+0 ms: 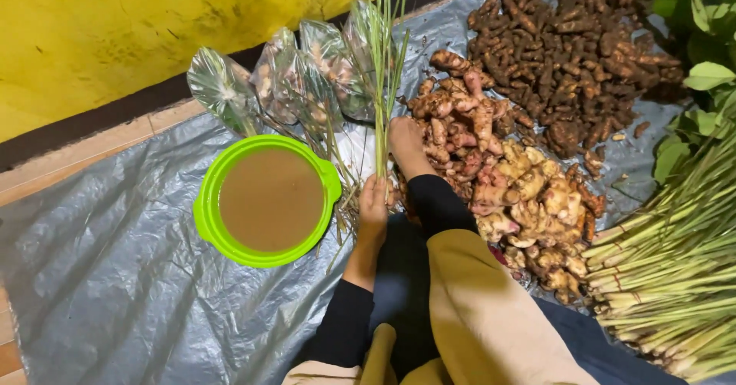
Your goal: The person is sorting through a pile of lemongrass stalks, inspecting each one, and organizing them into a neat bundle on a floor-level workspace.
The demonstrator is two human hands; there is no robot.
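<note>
Lemongrass stalks (381, 71) stand upright at centre frame, gripped at their base by your left hand (373, 205), fingers closed around them. Your right hand (405, 144) rests just beside the stalks, curled at the edge of the ginger pile (498, 170); you cannot tell whether it grips anything. Left of the hands sits a green bowl (205, 216) of brown liquid on the grey plastic sheet (115, 278). Clear bags (291, 78) lie above the bowl. Darker roots (575, 55) fill the upper right; bundled lemongrass (675, 278) occupies the lower right.
</note>
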